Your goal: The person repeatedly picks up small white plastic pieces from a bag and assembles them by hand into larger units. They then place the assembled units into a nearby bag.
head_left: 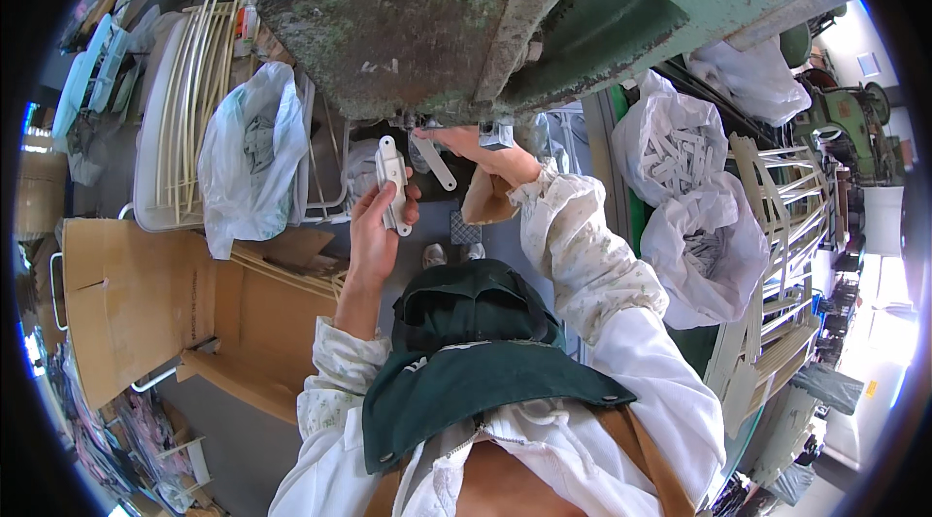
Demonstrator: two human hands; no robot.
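My left hand [376,216] is closed around a white metal bracket [392,185] with rounded, holed ends, held nearly upright below the machine. To its right, another flat white metal strip [434,166] slants downward, a hole showing at its lower end. The fingers of my right hand [478,150] are pinched at that strip's upper end, right under the edge of the large worn green machine [408,27]. Part of the right fingertips and the strip's top are hidden against the machine's underside.
White plastic bags of metal strips [672,153] [701,250] stand at right beside racks of cream metal frames [772,274]. At left are a plastic bag [254,153], more cream frames [199,109] and an open cardboard box [141,308].
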